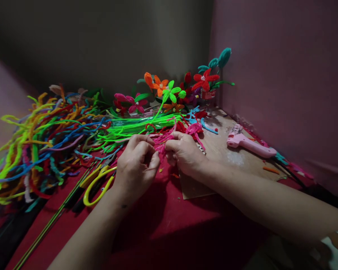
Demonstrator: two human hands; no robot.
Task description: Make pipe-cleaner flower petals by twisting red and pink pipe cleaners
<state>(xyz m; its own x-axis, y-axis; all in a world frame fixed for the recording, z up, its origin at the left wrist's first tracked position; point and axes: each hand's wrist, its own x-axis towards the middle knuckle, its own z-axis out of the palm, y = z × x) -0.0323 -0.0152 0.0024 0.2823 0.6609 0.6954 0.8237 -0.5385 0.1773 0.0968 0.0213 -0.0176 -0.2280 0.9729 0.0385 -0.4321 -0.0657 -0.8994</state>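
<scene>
My left hand is closed, its fingers curled in toward the thumb near the middle of the table. Across from it, my right hand pinches with thumb and forefinger. Between the two hands runs a bright pink fuzzy pipe cleaner, partly hidden by the fingers. More pink looped pieces lie just behind my right hand. A bundle of green pipe cleaners spreads behind my left hand. Yellow-handled scissors rest beside my left wrist, with pliers next to them.
A tangled heap of coloured pipe cleaners covers the left side. Finished fuzzy flowers stand along the back near the wall. On a board at right lies a pink glue gun. Long thin green sticks lie at front left.
</scene>
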